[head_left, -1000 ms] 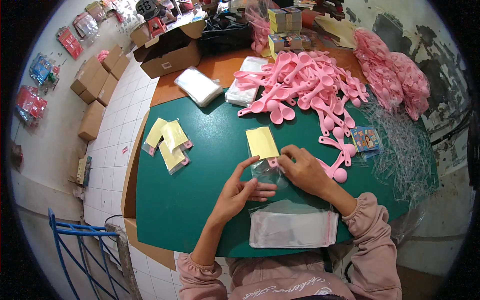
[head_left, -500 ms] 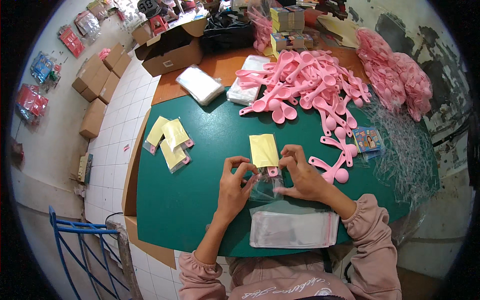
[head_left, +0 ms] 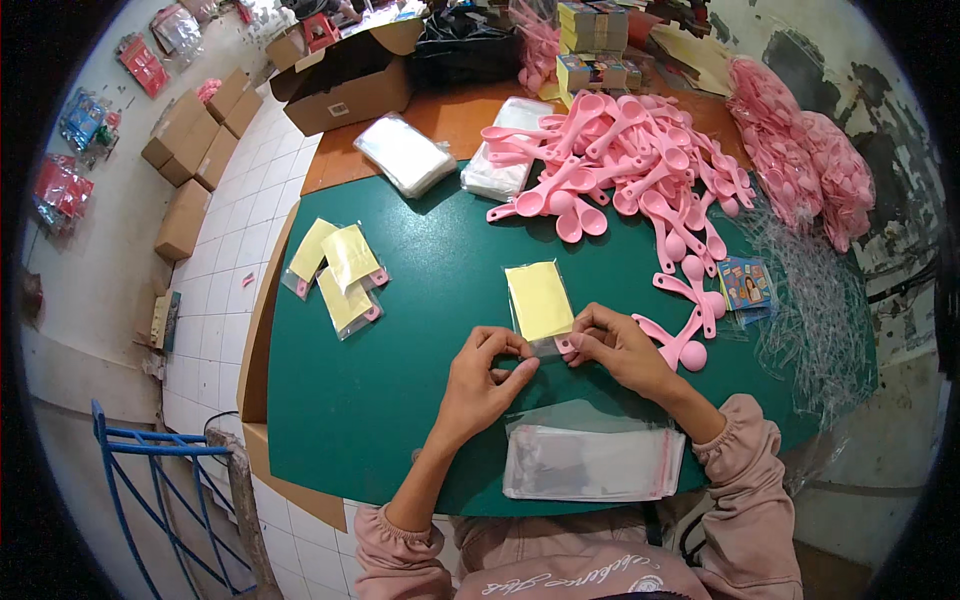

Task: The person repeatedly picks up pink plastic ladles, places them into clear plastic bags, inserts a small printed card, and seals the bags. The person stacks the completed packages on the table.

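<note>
A clear plastic packet (head_left: 540,300) with a yellow card inside lies on the green table mat in front of me, slightly tilted. The end of a pink spoon handle (head_left: 564,344) shows at its near edge. My left hand (head_left: 487,382) pinches the near left corner of the packet between thumb and fingers. At the near right corner, beside the spoon handle, my right hand (head_left: 622,350) is closed on the packet too. Between my forearms, close to my body, rests a stack of clear plastic bags (head_left: 590,462).
Three filled packets (head_left: 345,295) lie at the left. A heap of pink spoons (head_left: 620,160) spreads across the far right, with colourful cards (head_left: 745,284) and crumpled clear plastic strips (head_left: 805,310) beside it. Bundles of plastic bags (head_left: 405,155) and an open cardboard box (head_left: 350,95) stand farther back.
The packet's clear flap, earlier spread toward me, is now folded in at the near edge. Both hands have shifted to the near corners, and the packet sits slightly turned.
</note>
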Demonstrator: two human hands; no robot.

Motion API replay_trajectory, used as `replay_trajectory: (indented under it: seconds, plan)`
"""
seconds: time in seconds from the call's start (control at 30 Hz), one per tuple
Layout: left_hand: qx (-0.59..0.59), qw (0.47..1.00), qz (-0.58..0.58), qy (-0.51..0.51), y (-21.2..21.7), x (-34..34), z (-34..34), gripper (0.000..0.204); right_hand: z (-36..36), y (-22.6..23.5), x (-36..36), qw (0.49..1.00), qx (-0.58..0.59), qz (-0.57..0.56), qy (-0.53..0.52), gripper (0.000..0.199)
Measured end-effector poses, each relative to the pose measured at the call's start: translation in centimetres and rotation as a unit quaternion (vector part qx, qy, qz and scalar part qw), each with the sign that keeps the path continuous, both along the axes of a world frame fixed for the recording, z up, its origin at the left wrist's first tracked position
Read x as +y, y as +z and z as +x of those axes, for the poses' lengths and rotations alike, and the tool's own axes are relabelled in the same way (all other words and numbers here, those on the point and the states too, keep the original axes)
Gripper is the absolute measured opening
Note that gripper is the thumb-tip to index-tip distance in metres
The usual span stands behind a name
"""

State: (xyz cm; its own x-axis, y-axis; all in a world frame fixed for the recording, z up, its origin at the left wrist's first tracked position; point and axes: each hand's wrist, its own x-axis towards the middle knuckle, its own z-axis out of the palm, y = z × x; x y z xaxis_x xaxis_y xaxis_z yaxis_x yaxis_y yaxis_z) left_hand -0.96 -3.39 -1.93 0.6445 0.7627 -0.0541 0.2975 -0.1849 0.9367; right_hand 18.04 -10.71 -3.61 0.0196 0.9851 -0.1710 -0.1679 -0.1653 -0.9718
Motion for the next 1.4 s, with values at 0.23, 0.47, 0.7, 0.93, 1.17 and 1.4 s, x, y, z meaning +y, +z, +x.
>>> replay_trajectory:
  seconds: [0.23,0.47,0.7,0.93,1.17,1.4]
  plan:
    - [0.019,0.997,-0.064,0.042,-1.4,0.1,0.1,0.013,-1.3,0.1,0.3,0.993,-0.026,-0.024,-0.114,0.013]
    - [-0.046,0.989,-0.115,0.085,-1.7,-0.1,0.2,0.017,-1.7,0.1,0.4,0.989,-0.059,-0.009,-0.134,0.013]
    - [-0.023,0.995,-0.078,0.059,-1.4,-0.3,0.5,0.029,-1.5,0.3,0.2,0.990,-0.067,-0.009,-0.120,0.020]
    - [-0.047,0.985,-0.029,0.162,-0.3,2.8,-3.3,0.040,6.3,6.3,-0.9,0.949,-0.305,0.038,0.071,0.032]
    - [0.108,0.949,0.214,0.204,0.9,7.7,-8.9,0.037,28.1,10.1,-6.9,0.819,-0.430,-0.063,-0.375,0.026]
    - [0.115,0.944,0.290,-0.111,2.4,-1.6,3.0,0.016,10.0,4.6,-3.4,0.802,-0.579,0.143,-0.013,0.030]
